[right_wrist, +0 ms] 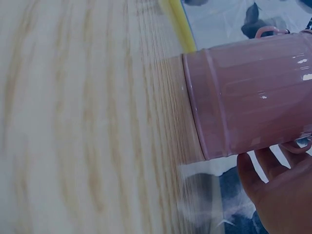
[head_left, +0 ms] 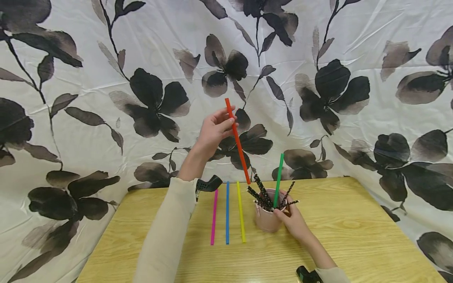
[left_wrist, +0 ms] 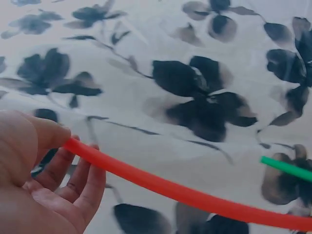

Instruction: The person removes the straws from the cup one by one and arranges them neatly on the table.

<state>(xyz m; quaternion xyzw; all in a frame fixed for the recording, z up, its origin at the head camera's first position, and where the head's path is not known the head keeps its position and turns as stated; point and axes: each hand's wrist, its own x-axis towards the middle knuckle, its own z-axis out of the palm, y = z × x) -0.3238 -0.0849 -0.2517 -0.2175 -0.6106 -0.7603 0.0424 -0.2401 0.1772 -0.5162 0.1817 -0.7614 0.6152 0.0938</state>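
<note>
My left hand (head_left: 217,127) pinches a red straw (head_left: 238,143) near its upper end, between thumb and fingers. The straw slants down to the right, its lower end just above and left of a pink metal pail (head_left: 267,221). In the left wrist view the left hand (left_wrist: 53,180) grips the red straw (left_wrist: 161,187) near one end. A green straw (head_left: 278,179) and several black dotted straws (head_left: 262,190) stand in the pail. My right hand (head_left: 295,222) holds the pail's right side, thumb near the rim. Its fingertips touch the pail (right_wrist: 253,97) in the right wrist view.
Left of the pail, a magenta straw (head_left: 214,218), a blue straw (head_left: 227,214) and a yellow straw (head_left: 241,214) lie side by side on the wooden table (head_left: 354,236). A floral cloth (head_left: 283,98) hangs behind the table.
</note>
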